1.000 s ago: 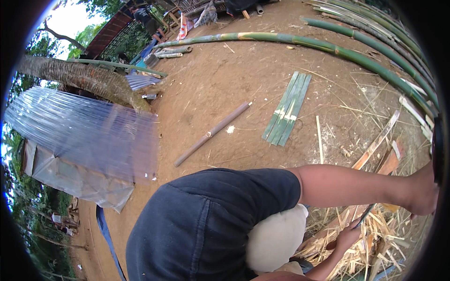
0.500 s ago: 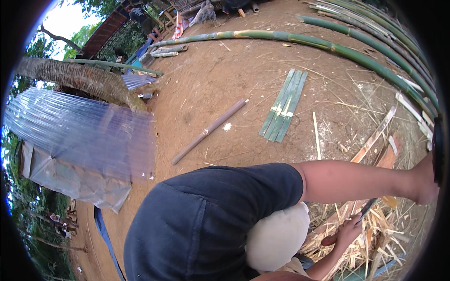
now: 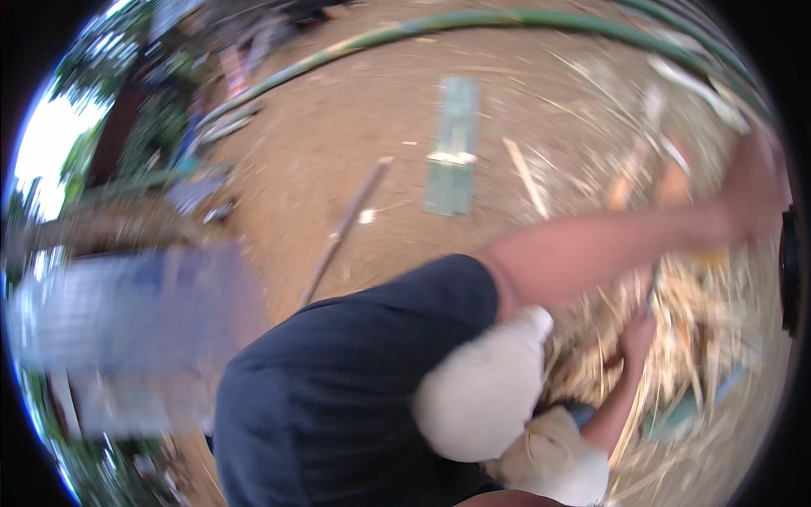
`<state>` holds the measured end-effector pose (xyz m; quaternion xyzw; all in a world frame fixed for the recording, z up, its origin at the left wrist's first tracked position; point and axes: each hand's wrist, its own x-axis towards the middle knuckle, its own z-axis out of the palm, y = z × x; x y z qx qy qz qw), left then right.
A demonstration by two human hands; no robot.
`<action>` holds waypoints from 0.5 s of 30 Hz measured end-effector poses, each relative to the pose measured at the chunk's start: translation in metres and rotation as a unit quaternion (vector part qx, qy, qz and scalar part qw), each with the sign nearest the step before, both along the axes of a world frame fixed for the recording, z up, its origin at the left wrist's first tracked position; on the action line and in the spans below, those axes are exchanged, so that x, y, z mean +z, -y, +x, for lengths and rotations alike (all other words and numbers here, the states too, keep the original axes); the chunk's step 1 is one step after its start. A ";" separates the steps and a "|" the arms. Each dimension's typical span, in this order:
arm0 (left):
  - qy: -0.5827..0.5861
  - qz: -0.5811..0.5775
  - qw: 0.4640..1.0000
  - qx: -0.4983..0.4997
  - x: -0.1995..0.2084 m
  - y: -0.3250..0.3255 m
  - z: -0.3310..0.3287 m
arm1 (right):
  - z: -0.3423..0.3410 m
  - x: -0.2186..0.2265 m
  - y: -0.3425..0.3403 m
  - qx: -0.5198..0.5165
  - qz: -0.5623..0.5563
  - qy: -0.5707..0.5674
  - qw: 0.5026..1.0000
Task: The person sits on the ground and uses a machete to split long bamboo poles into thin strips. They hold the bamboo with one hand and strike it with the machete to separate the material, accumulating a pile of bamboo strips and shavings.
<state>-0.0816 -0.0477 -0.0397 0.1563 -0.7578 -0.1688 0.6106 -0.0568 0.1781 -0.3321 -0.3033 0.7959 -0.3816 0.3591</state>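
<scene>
My left arm, in a dark short sleeve, stretches across to the right edge. My left hand (image 3: 754,182) is raised there, near a black object (image 3: 790,270) at the rim; blur and the picture's edge hide its fingers. Lower down, my right hand (image 3: 638,336) is closed round the handle of a knife (image 3: 653,287), its thin dark blade pointing up and away. Beneath it lies a heap of pale bamboo shavings (image 3: 688,329). My knees in beige trousers (image 3: 486,389) are beside the right forearm. The whole view is smeared by motion.
Green bamboo slats (image 3: 450,193) lie side by side on bare earth, near a brownish stick (image 3: 346,221). A long green bamboo pole (image 3: 507,17) curves across the far side. Translucent corrugated sheeting (image 3: 127,304) stands at the left.
The view has swung, so the ground things appear further left and higher. My left hand also appears higher at the right edge. My right hand still holds the knife over the shavings.
</scene>
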 end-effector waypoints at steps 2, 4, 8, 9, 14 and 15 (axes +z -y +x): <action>0.006 -0.076 0.996 0.055 0.002 0.018 0.020 | -0.022 -0.007 0.009 0.120 -0.008 -0.038 0.992; -0.095 0.249 0.934 -0.237 0.033 -0.016 0.080 | -0.042 0.041 0.003 -0.005 -0.013 0.278 0.960; -0.128 0.396 0.820 -0.394 0.057 -0.028 0.104 | -0.036 0.038 -0.001 -0.028 -0.013 0.348 0.937; -0.114 0.395 0.823 -0.392 0.057 -0.031 0.103 | -0.028 0.030 -0.001 -0.013 0.001 0.155 0.988; -0.096 0.393 0.835 -0.374 0.059 -0.035 0.108 | 0.037 0.098 0.003 0.000 -0.062 -0.141 0.988; -0.077 0.358 0.859 -0.358 0.060 -0.037 0.110 | 0.039 0.123 0.000 0.008 -0.081 -0.132 0.988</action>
